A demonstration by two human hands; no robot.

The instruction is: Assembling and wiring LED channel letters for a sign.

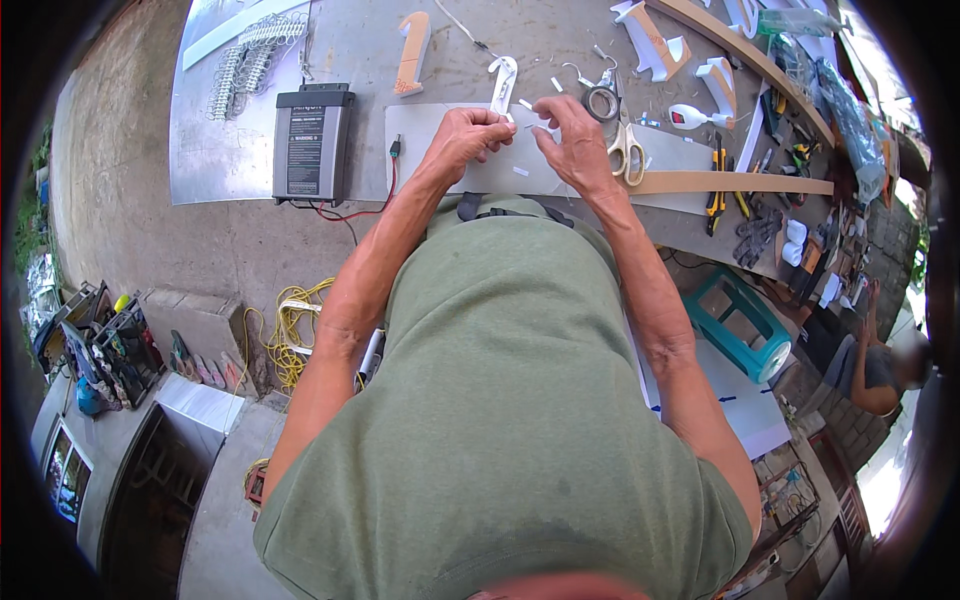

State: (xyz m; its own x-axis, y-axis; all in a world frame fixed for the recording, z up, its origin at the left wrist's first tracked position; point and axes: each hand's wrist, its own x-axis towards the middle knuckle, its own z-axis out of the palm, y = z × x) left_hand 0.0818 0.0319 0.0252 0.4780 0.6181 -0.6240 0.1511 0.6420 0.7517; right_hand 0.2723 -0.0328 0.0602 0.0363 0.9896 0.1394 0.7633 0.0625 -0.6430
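Observation:
A white piece shaped like a numeral one [503, 82] stands over the metal-topped table, and the fingers of my left hand [468, 140] are pinched on its lower end. My right hand [575, 145] is just to the right of it, with thumb and forefinger apart and nothing visible between them. Small white strips [521, 171] are scattered on the grey sheet [430, 130] beneath my hands. Close to my right hand lie a dark roll of tape [601, 102] and scissors with cream handles [627, 158].
A black power supply [312, 145] with red and black wires stands at left. Another numeral piece [412, 55] and a bundle of LED modules [255, 60] lie farther back. A brown strip [730, 182], cutters [717, 190] and a green stool [740, 320] are at right. Another person [870, 370] sits far right.

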